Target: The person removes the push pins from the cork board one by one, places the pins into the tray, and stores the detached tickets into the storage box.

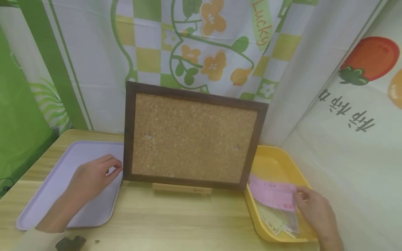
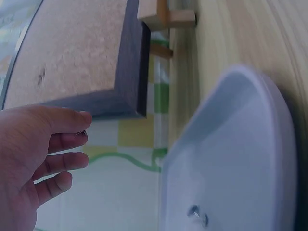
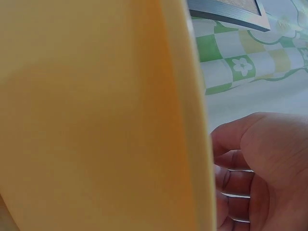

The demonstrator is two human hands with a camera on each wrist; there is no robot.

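My left hand (image 1: pixel 91 176) is over the lavender tray (image 1: pixel 91 221), near the left edge of a framed cork board (image 1: pixel 194 139). Thumb and index finger pinch a small push pin (image 2: pixel 82 133), mostly hidden, its metal tip showing in the left wrist view. At the yellow tray (image 1: pixel 255 218), my right hand (image 1: pixel 318 209) pinches the right edge of a pink printed paper slip (image 1: pixel 273 195). Beneath the pink slip lie other slips, including a pale yellow one (image 1: pixel 271 218). In the right wrist view the tray wall hides the fingertips and the slip.
Two clear pins stick in the cork, a left pin (image 1: pixel 148 136) and a right pin (image 1: pixel 236 148). A wooden stand (image 1: pixel 182 189) props the board on the wooden table (image 1: pixel 176 223). Clear pins (image 2: pixel 197 214) lie in the lavender tray. Patterned curtains (image 1: pixel 94 69) hang behind.
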